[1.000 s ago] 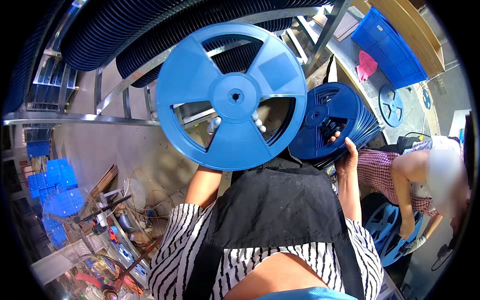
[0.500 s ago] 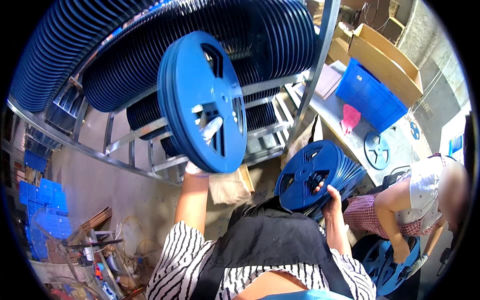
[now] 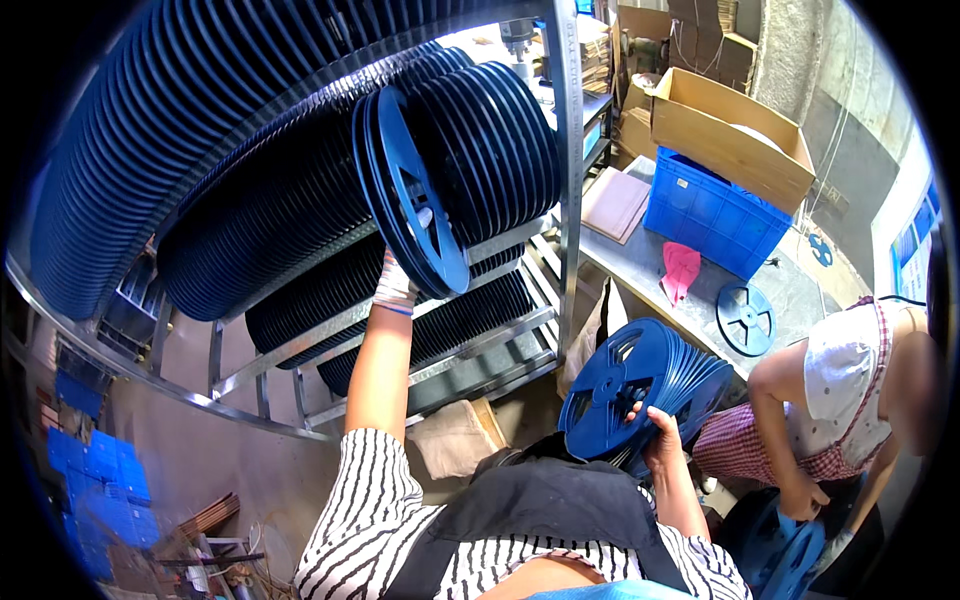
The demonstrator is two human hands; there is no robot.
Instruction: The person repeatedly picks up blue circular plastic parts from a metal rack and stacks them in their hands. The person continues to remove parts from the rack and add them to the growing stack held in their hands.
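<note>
My left hand (image 3: pixel 395 280), in a white glove, grips a few blue plastic reels (image 3: pixel 398 150) standing on edge. A fingertip shows through an opening in the reel's face; the other fingers are mostly hidden. These reels are at the metal rack (image 3: pixel 570 190), in line with a long row of dark blue reels (image 3: pixel 490 140) on its rails. Whether they rest on the rails I cannot tell. My bare right hand (image 3: pixel 662 437) holds a fanned stack of blue reels (image 3: pixel 598 408) in front of my body, with fingers hooked through an opening.
At right a grey table (image 3: pixel 640 265) carries a blue crate (image 3: pixel 715 215) with a cardboard box (image 3: pixel 735 130) above it, a pink cloth (image 3: pixel 680 272) and a single reel (image 3: pixel 746 318). A co-worker (image 3: pixel 800 400) bends over blue reels at lower right. Clutter (image 3: pixel 210 550) lies at lower left.
My left hand has carried its reels away from me, up to the row on the rack, and their face has turned more edge-on. My right hand still holds its stack. The view has shifted.
</note>
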